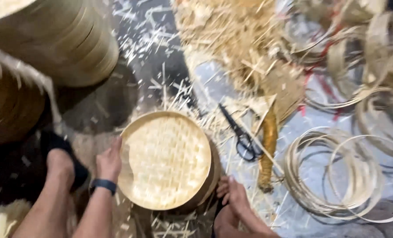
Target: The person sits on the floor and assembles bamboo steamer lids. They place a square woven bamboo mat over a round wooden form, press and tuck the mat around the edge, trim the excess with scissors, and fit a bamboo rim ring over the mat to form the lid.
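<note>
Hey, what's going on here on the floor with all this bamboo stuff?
A person holds a round woven bamboo tray on edge, tilted, left hand on its left rim, right hand at its lower right. Black scissors lie on the floor just right of it, with loose bamboo hoops farther right, stacked round frames upper left, and shavings all around.

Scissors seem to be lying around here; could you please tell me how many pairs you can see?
1. The black scissors lie on the floor right of the round woven tray, beside the loose bamboo hoops. More could be buried under the shavings.
</note>
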